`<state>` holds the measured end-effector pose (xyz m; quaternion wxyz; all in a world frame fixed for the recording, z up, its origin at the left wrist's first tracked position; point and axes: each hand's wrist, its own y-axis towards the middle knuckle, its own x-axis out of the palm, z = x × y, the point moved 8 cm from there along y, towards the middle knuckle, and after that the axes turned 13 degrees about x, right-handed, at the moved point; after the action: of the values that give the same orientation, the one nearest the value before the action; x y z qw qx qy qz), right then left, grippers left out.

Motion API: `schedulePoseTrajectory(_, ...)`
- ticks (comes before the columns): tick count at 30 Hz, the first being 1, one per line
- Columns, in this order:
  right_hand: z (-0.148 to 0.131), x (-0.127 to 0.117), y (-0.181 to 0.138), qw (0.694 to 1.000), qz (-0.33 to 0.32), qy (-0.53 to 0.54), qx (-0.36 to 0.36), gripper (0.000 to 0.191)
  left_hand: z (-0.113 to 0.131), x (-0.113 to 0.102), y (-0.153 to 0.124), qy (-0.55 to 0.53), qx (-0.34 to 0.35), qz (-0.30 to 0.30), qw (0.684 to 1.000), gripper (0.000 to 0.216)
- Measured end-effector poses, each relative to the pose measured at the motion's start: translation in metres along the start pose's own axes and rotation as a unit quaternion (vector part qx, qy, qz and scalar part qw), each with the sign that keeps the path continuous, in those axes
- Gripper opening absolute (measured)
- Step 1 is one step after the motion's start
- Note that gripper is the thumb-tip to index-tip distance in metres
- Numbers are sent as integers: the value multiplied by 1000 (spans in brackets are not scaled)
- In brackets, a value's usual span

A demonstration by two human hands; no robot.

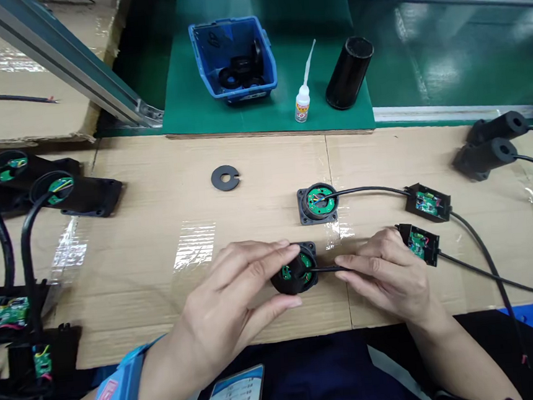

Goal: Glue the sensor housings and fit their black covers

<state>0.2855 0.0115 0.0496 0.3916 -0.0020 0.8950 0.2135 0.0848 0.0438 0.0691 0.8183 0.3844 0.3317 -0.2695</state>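
A printed badge (232,397) lies nearest the camera, at the lower edge in front of dark clothing, with a blue wrist strap (118,396) to its left. Beyond them, both hands work over a cardboard-covered bench (149,247). The left hand (237,290) grasps a dark round piece (283,284) between thumb and fingertips, against a black flanged housing (311,248); whether that piece is seated or just resting there, I cannot tell. Part of a green circuit board (306,262) shows at its right side. A thin black cable (326,269) leaves the housing, its long axis running almost straight left to right, into the pinch of the right hand (387,270). So the housing lies between the hands, right at the left fingertips and a short way left of the right ones: the left hand is nearer. A small black box (432,249) sits just beyond the right hand.
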Motion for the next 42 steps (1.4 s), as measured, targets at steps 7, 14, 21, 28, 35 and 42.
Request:
schedulePoseTrajectory(7,-1,-1,-1,1000,-3,-4,-9,17,8,19,10,22,54,-56,997,44)
schedulePoseTrajectory(14,1,0,0,1000,-13,-3,-5,15,4,23,14,24,68,-109,991,46)
schedulePoseTrajectory(21,-35,-7,-18,985,51,-95,-132,32,12,27,19,44,71,-171,982,38)
schedulePoseTrajectory(28,-45,32,-14,988,-41,-87,-118,33,13,37,8,94,129,-214,964,46)
schedulePoseTrajectory(35,-44,37,-14,989,-78,-96,-82,19,18,33,8,163,173,-153,959,46)
schedulePoseTrajectory(42,-47,33,-11,984,-91,-131,-76,19,0,35,-4,67,136,-82,985,46)
